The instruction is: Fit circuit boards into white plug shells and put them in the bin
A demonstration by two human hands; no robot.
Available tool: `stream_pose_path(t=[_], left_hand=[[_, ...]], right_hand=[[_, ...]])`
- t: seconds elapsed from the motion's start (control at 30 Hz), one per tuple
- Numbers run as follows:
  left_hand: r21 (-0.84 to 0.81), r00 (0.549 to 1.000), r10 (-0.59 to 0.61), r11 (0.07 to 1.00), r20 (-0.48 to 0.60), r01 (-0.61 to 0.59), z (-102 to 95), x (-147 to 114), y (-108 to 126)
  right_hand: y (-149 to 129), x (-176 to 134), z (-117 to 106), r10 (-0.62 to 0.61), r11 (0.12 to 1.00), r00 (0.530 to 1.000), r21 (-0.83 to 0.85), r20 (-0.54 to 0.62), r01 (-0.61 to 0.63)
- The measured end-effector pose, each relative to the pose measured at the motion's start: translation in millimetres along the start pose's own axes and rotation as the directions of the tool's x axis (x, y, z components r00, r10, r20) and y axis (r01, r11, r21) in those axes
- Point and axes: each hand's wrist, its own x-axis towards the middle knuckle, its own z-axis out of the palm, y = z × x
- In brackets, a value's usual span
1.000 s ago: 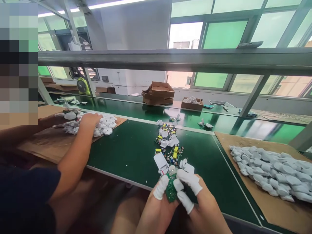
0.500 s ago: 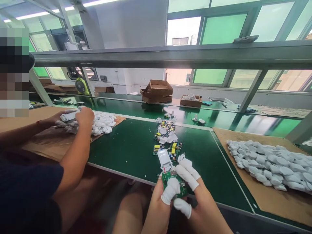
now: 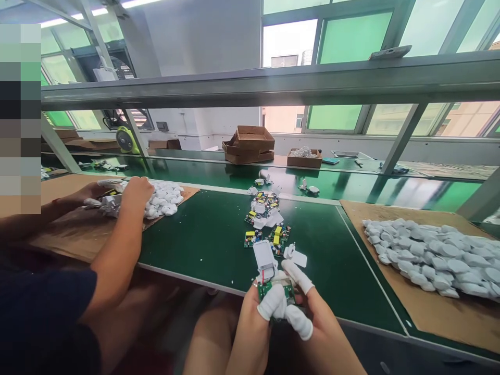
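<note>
White finger cots cover several fingertips of both my hands. My left hand (image 3: 252,312) grips a green circuit board (image 3: 266,289) near the table's front edge, its thumb lying across the board. My right hand (image 3: 318,304) closes on the board's right side, thumb in front and fingers behind, partly hiding it. Attached to the board by a red wire is an open white plastic housing (image 3: 264,256), which stands just beyond my left fingers. A loose white plastic cover (image 3: 297,255) lies beyond my right fingertips.
Circuit boards with yellow parts (image 3: 265,200) and white shells run up the green table (image 3: 203,245). Heaped white pieces lie on cardboard at right (image 3: 429,255) and left. A co-worker's hands (image 3: 135,192) handle a white part at left. Brown cartons (image 3: 250,146) stand behind.
My right thumb has come up onto the board, and my right fingers have drawn back from the white cover. The board has tilted. The co-worker's hands have shifted over the white part.
</note>
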Motion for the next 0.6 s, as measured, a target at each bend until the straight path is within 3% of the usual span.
stream_pose_path(t=[0.07,0.17,0.3,0.5,0.6], left_hand=[[-0.004,1.000,-0.005,1.000,-0.007,0.005,0.5,0,1],[-0.017,0.999,0.032,0.999,0.023,-0.031,-0.6,-3,2],[0.039,0.998,0.018,0.999,0.065,-0.021,-4.5,-4,1],[0.268,0.995,0.083,0.961,-0.049,-0.067,-5.5,-7,6],[0.194,0.999,0.041,0.980,0.008,-0.042,-5.1,-8,9]], right_hand=[[-3,2,4,0.059,0.986,0.997,0.154,0.047,-0.066],[0,7,9,0.041,0.965,0.998,0.257,0.049,-0.052],[12,16,11,0.021,0.949,0.999,0.314,-0.036,-0.009],[15,22,11,-0.017,0.945,0.999,0.325,-0.031,0.026],[11,20,10,-0.009,0.948,1.000,0.319,-0.016,0.014]])
